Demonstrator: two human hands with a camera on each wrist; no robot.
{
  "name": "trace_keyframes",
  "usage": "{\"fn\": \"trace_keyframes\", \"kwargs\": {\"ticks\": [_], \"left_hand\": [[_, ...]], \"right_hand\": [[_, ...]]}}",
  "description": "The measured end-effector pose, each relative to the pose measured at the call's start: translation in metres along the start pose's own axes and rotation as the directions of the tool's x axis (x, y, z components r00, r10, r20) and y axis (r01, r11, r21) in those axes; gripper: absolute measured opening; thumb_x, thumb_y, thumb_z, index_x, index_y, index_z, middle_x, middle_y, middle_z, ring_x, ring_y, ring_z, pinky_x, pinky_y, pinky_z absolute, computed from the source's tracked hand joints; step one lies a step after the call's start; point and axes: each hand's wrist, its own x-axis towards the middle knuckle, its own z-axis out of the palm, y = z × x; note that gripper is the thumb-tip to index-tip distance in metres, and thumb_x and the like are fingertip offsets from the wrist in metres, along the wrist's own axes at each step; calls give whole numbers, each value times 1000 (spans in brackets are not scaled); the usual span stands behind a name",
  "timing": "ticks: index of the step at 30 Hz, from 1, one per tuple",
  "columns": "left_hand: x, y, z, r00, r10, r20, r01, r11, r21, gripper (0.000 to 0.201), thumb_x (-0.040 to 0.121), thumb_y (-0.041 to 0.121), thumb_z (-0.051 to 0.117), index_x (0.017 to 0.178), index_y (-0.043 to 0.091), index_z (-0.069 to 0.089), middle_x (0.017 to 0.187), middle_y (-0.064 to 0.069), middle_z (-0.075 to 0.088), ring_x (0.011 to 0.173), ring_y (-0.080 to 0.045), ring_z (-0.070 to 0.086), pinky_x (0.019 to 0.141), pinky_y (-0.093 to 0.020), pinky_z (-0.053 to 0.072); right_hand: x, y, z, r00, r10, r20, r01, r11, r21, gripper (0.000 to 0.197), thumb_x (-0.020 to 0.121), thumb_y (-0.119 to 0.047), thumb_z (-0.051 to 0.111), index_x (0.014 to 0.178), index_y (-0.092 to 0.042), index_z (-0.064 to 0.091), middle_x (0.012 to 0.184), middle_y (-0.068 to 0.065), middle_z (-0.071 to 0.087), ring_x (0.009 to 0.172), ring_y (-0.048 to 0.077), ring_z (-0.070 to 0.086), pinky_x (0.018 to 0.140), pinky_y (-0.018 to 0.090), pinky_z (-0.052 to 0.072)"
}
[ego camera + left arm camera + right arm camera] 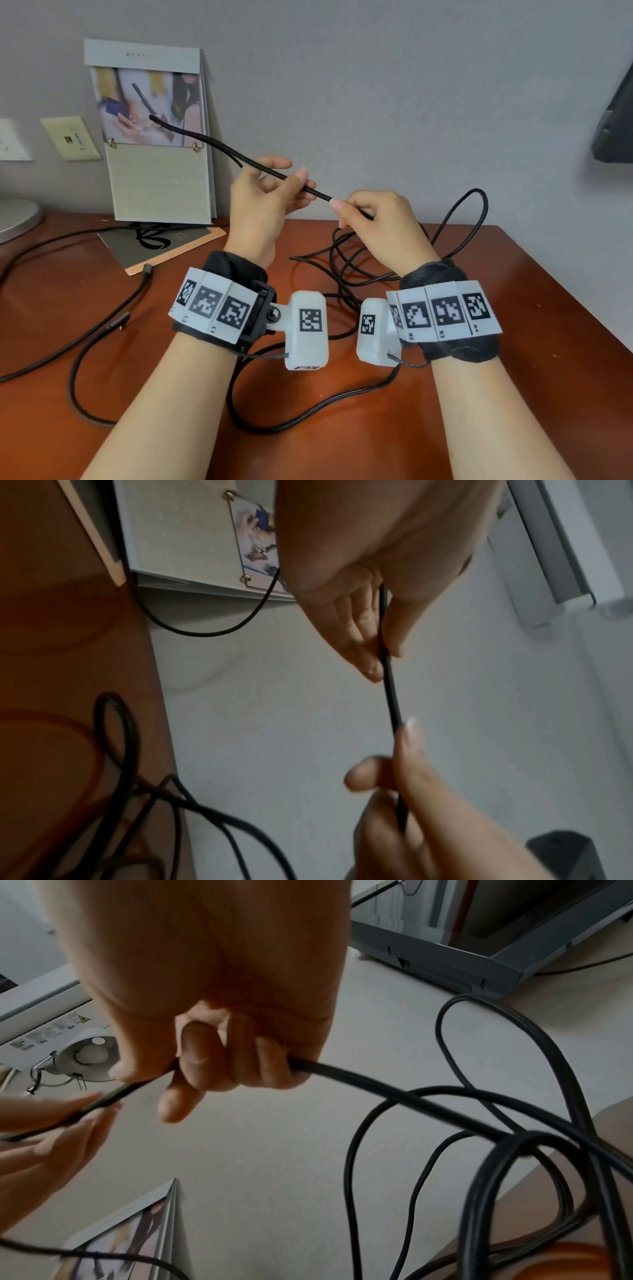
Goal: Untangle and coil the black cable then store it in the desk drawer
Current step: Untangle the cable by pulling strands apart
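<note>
Two hands hold a stretch of black cable (239,157) taut above a wooden desk (513,308).

The left hand (260,202) pinches the cable between thumb and fingers; the right hand (373,229) grips it in a closed fist. The short piece between them is straight. The rest lies in a knotted heap on the desk, near the right wrist, with one loop rising at the far right. Pulling hard now would probably tighten those crossed loops into a knot. No drawer is visible.

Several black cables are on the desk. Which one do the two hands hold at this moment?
The black cable raised between the left hand and right hand, its tangled loops behind the right wrist. The other cables lie untouched on the desk's left.
</note>
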Motion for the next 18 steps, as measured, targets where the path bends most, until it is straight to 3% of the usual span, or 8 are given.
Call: {"fn": "trace_keyframes", "kwargs": {"ticks": [5, 7, 13, 15, 18], "left_hand": [[15, 6, -26, 980, 19, -200, -46, 990, -134, 15, 90, 0, 58, 94, 8, 47, 56, 2, 64, 57, -10, 65, 62, -20, 52], [15, 7, -27, 983, -3, -182, -26, 988, -154, 15, 90, 3, 59, 97, 7, 47, 58, 2, 65, 57, -11, 65, 63, -20, 52], [0, 0, 1, 997, -72, 38, 75, 994, -75, 16, 88, 6, 63, 98, 10, 51, 67, -5, 69, 62, -15, 67, 63, -22, 53], [0, 0, 1, 998, -64, 28, 66, 997, -50, 19, 87, 4, 63, 100, 10, 51, 67, -6, 69, 61, -15, 67, 64, -22, 54], [6, 3, -10, 997, -35, -66, 30, 997, -74, 21, 88, 1, 61, 98, 12, 47, 62, -3, 69, 58, -13, 66, 62, -20, 52]], "right_hand": [[0, 9, -9, 999, 34, -31, -34, 999, -3, 39, 93, -36, 53, 70, -7, 66, 57, -10, 57, 55, 4, 49, 59, 12, 37], [0, 10, -10, 998, 29, -54, -30, 999, -13, 40, 94, -35, 52, 69, -7, 66, 59, -10, 58, 57, 4, 51, 63, 16, 40], [0, 4, -2, 1000, 8, -3, -8, 999, -47, 38, 94, -36, 52, 67, -12, 63, 51, -10, 51, 48, 3, 44, 56, 14, 34], [0, 5, -3, 1000, 8, -7, -9, 999, -49, 37, 93, -37, 53, 67, -12, 64, 55, -8, 55, 52, 6, 49, 59, 19, 39], [0, 6, -7, 999, 18, -28, -19, 999, -31, 38, 92, -38, 54, 69, -10, 66, 65, 2, 65, 67, 21, 61, 71, 31, 46]]}}
